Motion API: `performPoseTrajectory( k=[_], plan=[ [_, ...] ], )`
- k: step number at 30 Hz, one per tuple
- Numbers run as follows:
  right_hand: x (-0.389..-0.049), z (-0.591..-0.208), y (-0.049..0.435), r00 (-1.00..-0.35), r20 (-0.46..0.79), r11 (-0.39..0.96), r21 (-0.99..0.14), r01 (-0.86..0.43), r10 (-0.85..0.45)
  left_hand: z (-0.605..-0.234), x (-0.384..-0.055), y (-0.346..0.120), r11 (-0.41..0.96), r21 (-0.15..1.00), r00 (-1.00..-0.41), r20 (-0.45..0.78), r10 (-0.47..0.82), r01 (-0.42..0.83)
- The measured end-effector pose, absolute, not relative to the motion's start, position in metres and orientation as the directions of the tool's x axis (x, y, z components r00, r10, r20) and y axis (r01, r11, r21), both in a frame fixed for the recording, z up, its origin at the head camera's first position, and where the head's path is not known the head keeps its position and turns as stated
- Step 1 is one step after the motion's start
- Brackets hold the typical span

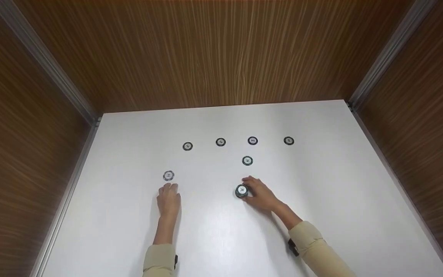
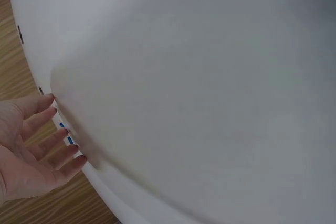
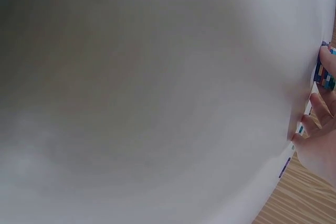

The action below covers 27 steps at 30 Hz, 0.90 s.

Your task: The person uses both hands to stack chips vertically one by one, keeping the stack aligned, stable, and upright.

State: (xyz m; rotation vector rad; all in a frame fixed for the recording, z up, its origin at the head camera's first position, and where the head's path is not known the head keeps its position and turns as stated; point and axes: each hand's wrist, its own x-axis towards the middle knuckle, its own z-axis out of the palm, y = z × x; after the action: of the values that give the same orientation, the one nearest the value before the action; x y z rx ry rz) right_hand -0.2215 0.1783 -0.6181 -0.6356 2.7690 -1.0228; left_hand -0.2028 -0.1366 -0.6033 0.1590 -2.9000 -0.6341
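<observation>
The right hand clamps its fingers on a dark, round chip stack; the left hand, fingers apart, lies near a round grey-and-white chip.

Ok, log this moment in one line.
right hand: grips chip stack | left hand: empty, near pale chip | far row: four chips

L hand relaxed, R hand pinching, fingers prob. bent, both arms fwd
</observation>
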Motion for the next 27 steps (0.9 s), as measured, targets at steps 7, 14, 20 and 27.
performPoseTrajectory(
  k=[7, 14, 20, 27],
  plan=[
    [-0.219, -0.617, 0.178, -0.898, 0.059, 0.672, -0.642, -0.369, -0.437, -0.602, -0.199, -0.139, 0.906, 0.417, -0.980, 0.135, -0.149, -0.080],
    [-0.220, -0.617, 0.179, -0.894, 0.060, 0.663, -0.650, -0.372, -0.443, -0.601, -0.206, -0.142, 0.880, 0.462, -0.980, 0.099, -0.174, -0.110],
    [-0.220, -0.617, 0.179, -0.894, 0.047, 0.663, -0.653, -0.365, -0.445, -0.601, -0.212, -0.145, 0.850, 0.510, -0.983, 0.050, -0.179, -0.129],
    [-0.220, -0.616, 0.179, -0.900, 0.032, 0.671, -0.655, -0.347, -0.435, -0.601, -0.233, -0.152, 0.872, 0.478, -0.988, 0.044, -0.145, -0.107]
  ],
)
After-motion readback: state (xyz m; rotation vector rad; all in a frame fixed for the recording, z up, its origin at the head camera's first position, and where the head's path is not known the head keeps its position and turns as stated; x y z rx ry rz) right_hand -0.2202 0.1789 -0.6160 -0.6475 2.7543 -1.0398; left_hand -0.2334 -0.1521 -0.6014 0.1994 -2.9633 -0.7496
